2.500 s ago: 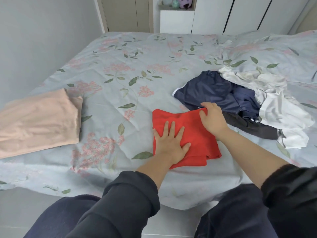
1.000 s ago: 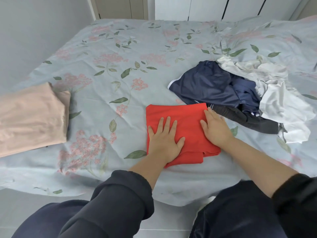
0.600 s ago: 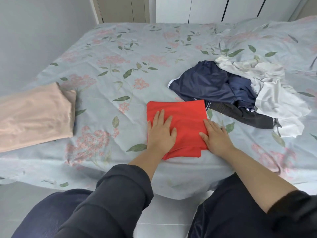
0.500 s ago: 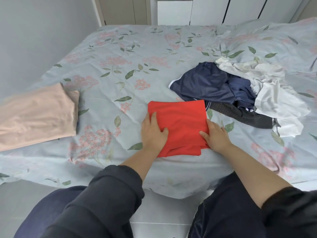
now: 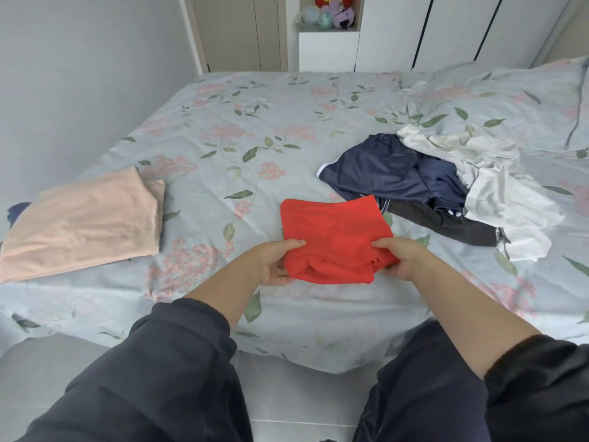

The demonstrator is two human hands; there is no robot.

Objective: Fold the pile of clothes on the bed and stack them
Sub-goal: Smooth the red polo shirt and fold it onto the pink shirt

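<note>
Floral bedding (image 5: 255, 161) in pale blue covered the bed that filled the room, with white wardrobe doors (image 5: 446, 30) and a small shelf of plush toys (image 5: 331, 12) behind it. Near the front edge lay the folded red garment (image 5: 334, 234), its near end lifted slightly off the sheet. The left hand (image 5: 274, 263) pinched the near-left corner, thumb on top and fingers tucked beneath; the right hand (image 5: 398, 256) was clamped on the near-right corner the same way. Gripping both corners at once probably served to keep the layers together so the fold would hold while the piece was carried.

Well to the left sat a folded peach garment (image 5: 83, 224), apparently the start of the stack and the likely destination. On the right, the unfolded pile waited: a navy garment (image 5: 382, 173), a dark grey garment (image 5: 452, 228) under it, and a crumpled white garment (image 5: 497, 199) draped across both.

Fingers under the red cloth were hidden, so how many layers they held could not be told. A dark scrap (image 5: 17, 208) peeked from behind the peach piece, too little to identify. How many items made up the tangled pile was unclear.
</note>
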